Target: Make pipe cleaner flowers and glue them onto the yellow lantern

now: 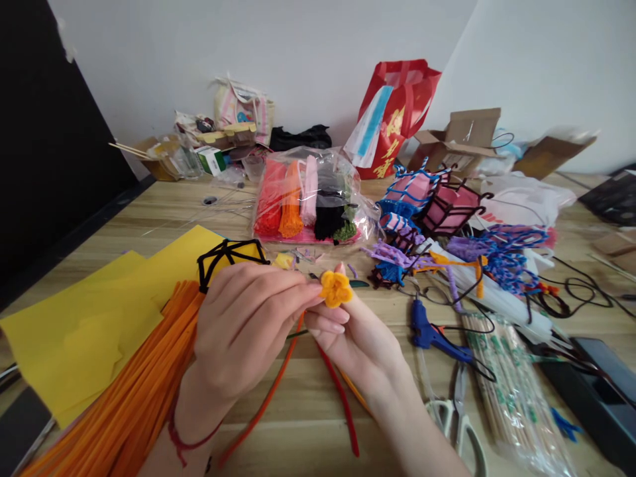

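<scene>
The light wood-grain surface [308,411] carries craft materials across its full width. At the left lie flat yellow paper sheets [74,331], overlapped by a bundle of long orange pipe cleaners [134,397]. A black wire polyhedral frame [228,258] rests on the yellow sheets. At the centre rear lies a clear plastic bag of red, orange, pink, black and green pipe cleaners [311,199]. Loose red and orange pipe-cleaner strands [342,404] cross the near centre. At the right lie a blue glue gun [432,331], white-handled scissors [460,417] and a clear packet of bamboo skewers [511,384]. A red paper bag [402,99] and open cardboard boxes [462,139] stand along the rear edge.
</scene>
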The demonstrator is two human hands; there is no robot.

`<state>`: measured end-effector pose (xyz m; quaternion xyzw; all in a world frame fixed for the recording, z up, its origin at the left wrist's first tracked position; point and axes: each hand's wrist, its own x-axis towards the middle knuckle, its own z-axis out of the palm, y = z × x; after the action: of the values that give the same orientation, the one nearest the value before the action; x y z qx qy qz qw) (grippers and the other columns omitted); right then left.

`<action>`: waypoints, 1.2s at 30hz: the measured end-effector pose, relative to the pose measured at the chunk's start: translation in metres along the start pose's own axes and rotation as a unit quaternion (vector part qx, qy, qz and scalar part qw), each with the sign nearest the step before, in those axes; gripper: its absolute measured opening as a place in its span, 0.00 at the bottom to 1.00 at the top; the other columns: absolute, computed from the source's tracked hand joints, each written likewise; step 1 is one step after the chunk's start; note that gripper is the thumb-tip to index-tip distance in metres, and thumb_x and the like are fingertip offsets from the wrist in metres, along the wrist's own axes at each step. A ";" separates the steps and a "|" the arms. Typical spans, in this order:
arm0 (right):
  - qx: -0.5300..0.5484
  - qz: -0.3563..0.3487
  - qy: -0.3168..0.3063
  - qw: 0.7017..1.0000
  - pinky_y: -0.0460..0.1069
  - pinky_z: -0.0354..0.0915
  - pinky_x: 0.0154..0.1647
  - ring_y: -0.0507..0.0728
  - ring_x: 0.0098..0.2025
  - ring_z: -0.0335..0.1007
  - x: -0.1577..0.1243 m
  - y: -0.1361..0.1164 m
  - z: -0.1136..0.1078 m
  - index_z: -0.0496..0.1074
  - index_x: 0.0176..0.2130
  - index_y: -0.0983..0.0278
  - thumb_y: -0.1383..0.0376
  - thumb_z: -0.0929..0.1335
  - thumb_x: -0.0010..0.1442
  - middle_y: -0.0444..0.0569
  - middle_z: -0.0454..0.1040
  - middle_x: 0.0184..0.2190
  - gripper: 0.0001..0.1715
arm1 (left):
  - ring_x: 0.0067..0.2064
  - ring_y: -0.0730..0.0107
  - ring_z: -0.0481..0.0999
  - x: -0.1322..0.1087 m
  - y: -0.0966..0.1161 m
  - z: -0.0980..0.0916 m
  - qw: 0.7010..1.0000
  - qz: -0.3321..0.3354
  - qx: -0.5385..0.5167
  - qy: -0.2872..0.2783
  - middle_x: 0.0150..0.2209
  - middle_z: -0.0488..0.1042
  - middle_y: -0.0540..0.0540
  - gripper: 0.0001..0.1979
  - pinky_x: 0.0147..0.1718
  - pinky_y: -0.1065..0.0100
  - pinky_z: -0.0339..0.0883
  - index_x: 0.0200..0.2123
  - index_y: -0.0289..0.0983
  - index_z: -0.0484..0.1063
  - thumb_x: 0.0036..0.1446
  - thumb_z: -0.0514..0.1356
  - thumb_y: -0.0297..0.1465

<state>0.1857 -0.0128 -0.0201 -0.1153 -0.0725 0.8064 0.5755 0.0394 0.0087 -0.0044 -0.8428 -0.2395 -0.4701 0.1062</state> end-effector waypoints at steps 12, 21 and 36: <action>-0.022 0.041 0.073 0.996 0.34 0.51 0.14 0.40 0.14 0.47 0.000 -0.001 0.007 0.71 0.24 0.67 0.65 0.74 0.61 0.37 0.65 0.17 0.16 | 0.41 0.68 0.80 0.001 -0.001 -0.001 0.983 -0.131 -0.130 -0.013 0.39 0.80 0.52 0.08 0.44 0.62 0.76 0.42 0.45 0.74 0.62 0.64 0.26; -0.054 0.068 0.070 0.994 0.35 0.51 0.13 0.40 0.13 0.48 -0.001 -0.001 0.007 0.71 0.25 0.68 0.62 0.77 0.57 0.36 0.64 0.15 0.17 | 0.42 0.72 0.79 0.001 0.001 -0.003 0.967 -0.184 -0.175 -0.020 0.40 0.80 0.53 0.08 0.44 0.66 0.76 0.42 0.46 0.75 0.63 0.64 0.27; -0.044 0.060 0.095 0.993 0.34 0.51 0.13 0.40 0.12 0.50 0.004 -0.004 0.004 0.72 0.26 0.67 0.65 0.75 0.60 0.36 0.65 0.16 0.15 | 0.44 0.71 0.78 -0.007 -0.009 0.012 0.974 -0.109 -0.185 -0.068 0.42 0.78 0.48 0.11 0.45 0.70 0.73 0.45 0.41 0.68 0.65 0.55 0.20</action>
<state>0.1865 -0.0073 -0.0157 -0.2207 -0.0459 0.8207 0.5249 0.0407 0.0187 -0.0167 -0.8467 -0.2455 -0.4565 -0.1204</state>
